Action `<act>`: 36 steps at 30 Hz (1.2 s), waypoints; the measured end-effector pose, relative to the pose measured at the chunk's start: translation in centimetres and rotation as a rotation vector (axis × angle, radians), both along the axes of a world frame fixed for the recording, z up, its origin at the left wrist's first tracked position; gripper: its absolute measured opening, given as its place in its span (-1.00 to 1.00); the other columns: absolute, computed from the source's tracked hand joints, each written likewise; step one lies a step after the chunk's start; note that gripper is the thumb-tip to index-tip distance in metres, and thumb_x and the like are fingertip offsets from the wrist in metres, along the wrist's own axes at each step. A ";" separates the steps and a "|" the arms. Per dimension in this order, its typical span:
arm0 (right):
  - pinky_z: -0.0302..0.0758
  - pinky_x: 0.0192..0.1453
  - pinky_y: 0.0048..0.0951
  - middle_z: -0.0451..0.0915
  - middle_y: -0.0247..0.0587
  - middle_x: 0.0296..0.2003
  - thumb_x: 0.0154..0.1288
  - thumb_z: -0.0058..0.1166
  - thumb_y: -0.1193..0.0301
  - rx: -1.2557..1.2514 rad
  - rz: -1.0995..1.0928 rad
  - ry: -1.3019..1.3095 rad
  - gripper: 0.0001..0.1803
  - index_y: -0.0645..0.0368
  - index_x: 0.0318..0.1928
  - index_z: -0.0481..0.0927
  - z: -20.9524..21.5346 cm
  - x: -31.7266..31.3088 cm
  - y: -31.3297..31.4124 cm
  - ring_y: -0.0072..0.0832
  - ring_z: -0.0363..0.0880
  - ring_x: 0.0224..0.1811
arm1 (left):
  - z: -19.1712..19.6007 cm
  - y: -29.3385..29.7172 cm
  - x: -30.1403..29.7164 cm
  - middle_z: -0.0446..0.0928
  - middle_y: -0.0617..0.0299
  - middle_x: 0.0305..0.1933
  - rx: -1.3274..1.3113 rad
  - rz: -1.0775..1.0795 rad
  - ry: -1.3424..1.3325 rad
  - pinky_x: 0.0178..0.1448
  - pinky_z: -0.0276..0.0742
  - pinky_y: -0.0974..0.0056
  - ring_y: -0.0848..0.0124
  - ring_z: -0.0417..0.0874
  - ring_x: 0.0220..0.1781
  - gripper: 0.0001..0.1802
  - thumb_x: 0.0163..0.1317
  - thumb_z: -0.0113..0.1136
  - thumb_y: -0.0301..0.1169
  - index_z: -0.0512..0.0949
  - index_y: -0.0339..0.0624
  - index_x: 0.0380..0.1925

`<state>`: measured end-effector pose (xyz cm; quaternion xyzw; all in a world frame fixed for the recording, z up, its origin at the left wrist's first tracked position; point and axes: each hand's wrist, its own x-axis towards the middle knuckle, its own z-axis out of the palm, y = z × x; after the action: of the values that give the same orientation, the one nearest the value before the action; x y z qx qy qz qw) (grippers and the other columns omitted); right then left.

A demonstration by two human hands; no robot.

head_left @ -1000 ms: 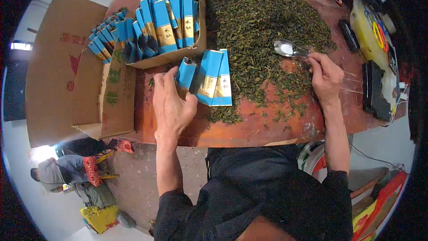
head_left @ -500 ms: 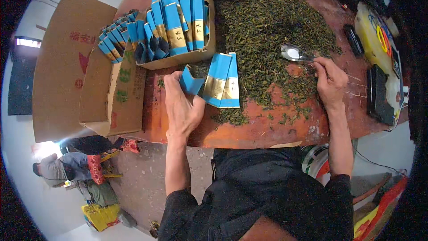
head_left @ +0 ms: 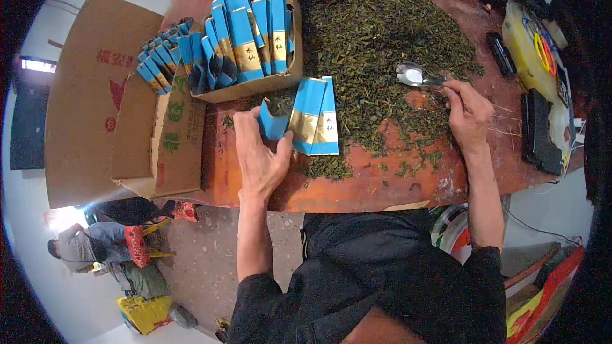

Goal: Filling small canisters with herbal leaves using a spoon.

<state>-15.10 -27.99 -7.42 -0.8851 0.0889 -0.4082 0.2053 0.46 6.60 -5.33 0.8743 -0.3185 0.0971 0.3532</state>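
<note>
Closed around a small blue foil packet [head_left: 273,122], my left hand [head_left: 260,156] is at the front left of the red-brown table. The packet's upper end gapes a little. Between thumb and fingers my right hand [head_left: 468,114] grips a metal spoon [head_left: 413,75], its bowl over the heap of loose dark green tea leaves [head_left: 389,38]. Whether the spoon bears any leaves I cannot tell; its bowl glints. Beside my left hand, two blue-and-gold packets [head_left: 309,118] lie overlapping, flat on the table at the heap's left edge.
A low cardboard box [head_left: 252,87] behind my left hand holds several upright blue-and-gold packets. Further left stands a larger open carton [head_left: 95,102] with more packets along its edge. A yellow container [head_left: 526,35] and a black device [head_left: 539,130] stand at the right. Another person [head_left: 76,245] sits at the lower left.
The view has shifted slightly. The packet in my left hand is turned a little, showing more of its blue side. My right hand still holds the spoon in nearly the same place.
</note>
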 end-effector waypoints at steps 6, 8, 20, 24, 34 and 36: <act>0.55 -0.39 -0.42 0.70 -0.14 -0.44 0.32 0.20 0.66 -0.025 0.020 -0.002 -0.90 0.25 -0.19 0.69 0.5 -0.1 -0.2 -0.43 0.70 -0.49 | 1.4 -0.5 -1.2 0.47 -0.03 -0.17 -0.114 -0.051 0.026 -0.03 0.51 0.07 0.00 0.56 -0.15 -0.50 0.08 0.40 -0.49 0.44 -0.30 0.03; 0.57 -0.36 -0.39 0.70 -0.10 -0.41 0.29 0.21 0.67 -0.033 0.032 -0.014 -0.89 0.27 -0.20 0.69 0.9 -0.3 -0.3 -0.34 0.73 -0.45 | 1.7 -0.6 -1.5 0.49 -0.01 -0.19 -0.139 -0.046 0.041 -0.06 0.53 0.08 0.00 0.58 -0.18 -0.51 0.09 0.40 -0.49 0.45 -0.29 0.02; 0.60 -0.27 -0.19 0.69 -0.05 -0.38 0.22 0.26 0.59 -0.170 0.083 0.214 -0.92 0.23 -0.27 0.64 6.5 -2.2 1.8 -0.10 0.72 -0.34 | 2.8 -4.7 -5.6 0.64 0.20 -0.14 -0.213 -0.298 0.436 -0.06 0.59 0.34 0.46 0.65 -0.13 -0.41 0.12 0.49 -0.50 0.41 -0.25 0.12; 0.59 -0.27 -0.18 0.68 -0.03 -0.39 0.23 0.24 0.56 -0.110 0.117 0.325 -0.93 0.21 -0.27 0.63 6.0 -2.2 2.2 -0.07 0.70 -0.36 | 2.6 -6.4 -6.3 0.70 0.07 -0.03 -0.133 -0.347 0.474 0.05 0.64 0.20 0.28 0.74 -0.07 -0.39 0.15 0.45 -0.45 0.40 -0.28 0.17; 0.59 -0.32 -0.20 0.66 -0.07 -0.45 0.25 0.23 0.56 0.027 0.136 0.138 -0.97 0.19 -0.32 0.64 2.5 2.4 4.3 -0.11 0.68 -0.43 | 2.1 -6.9 -5.9 0.48 -0.12 0.03 -0.064 -0.343 0.293 0.12 0.50 0.03 -0.07 0.55 0.07 -0.38 0.15 0.44 -0.43 0.40 -0.33 0.17; 0.59 -0.33 -0.22 0.66 -0.07 -0.45 0.24 0.24 0.56 0.032 0.129 0.128 -0.97 0.20 -0.32 0.64 1.7 2.9 4.2 -0.14 0.69 -0.43 | 2.1 -7.2 -5.6 0.51 -0.06 0.01 -0.097 -0.351 0.244 0.15 0.50 0.05 0.00 0.57 0.05 -0.40 0.15 0.44 -0.40 0.41 -0.31 0.16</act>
<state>-12.19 -23.76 -5.75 -0.9100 0.0511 -0.3350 0.2390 -5.18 -0.65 -3.24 0.7928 -0.4157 -0.0573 0.4420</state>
